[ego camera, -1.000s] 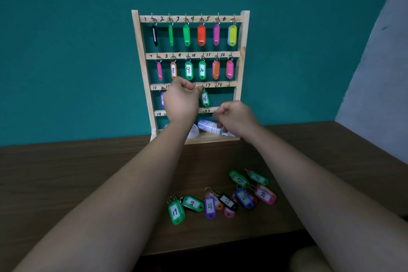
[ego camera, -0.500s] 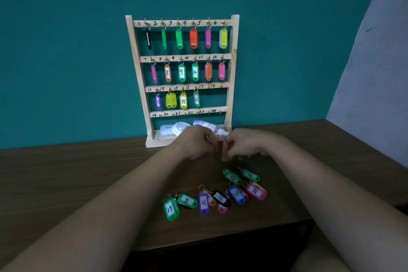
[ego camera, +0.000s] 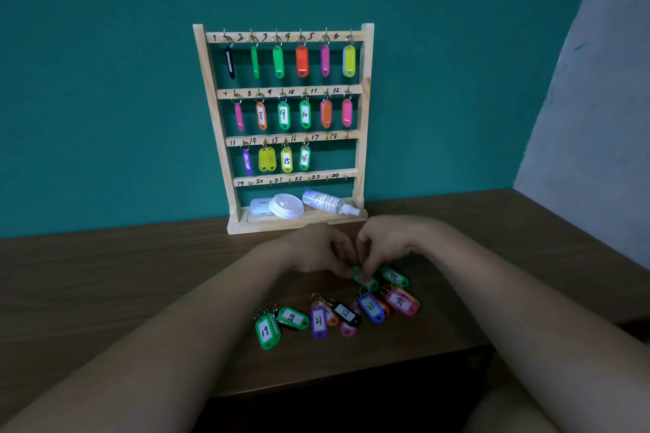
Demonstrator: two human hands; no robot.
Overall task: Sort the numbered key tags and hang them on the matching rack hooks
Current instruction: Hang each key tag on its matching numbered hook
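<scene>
The wooden key rack (ego camera: pixel 365 56) stands against the teal wall, with tags hanging on its top two rows and on hooks 13 to 16. Hooks 17 and 18 and the bottom row are bare. Several loose tags lie on the table, among them green 19 (ego camera: pixel 267 330), purple 21 (ego camera: pixel 318 322), blue 23 (ego camera: pixel 371 306), pink 24 (ego camera: pixel 401 300) and green 18 (ego camera: pixel 394 276). My left hand (ego camera: pixel 322 253) and my right hand (ego camera: pixel 385 242) meet over a green tag (ego camera: pixel 366 280) at the back of the pile. The fingertips of both pinch its upper end and hide its number.
The rack's base shelf holds a small white case (ego camera: pixel 259 206), a white lid (ego camera: pixel 286 206) and a lying spray bottle (ego camera: pixel 329 202). The brown table (ego camera: pixel 105 278) ends at a front edge just below the tags. A grey wall (ego camera: pixel 598 116) rises on the right.
Both hands came down from the rack's third row to the table and now close on the green tag in the pile. The view shifted slightly.
</scene>
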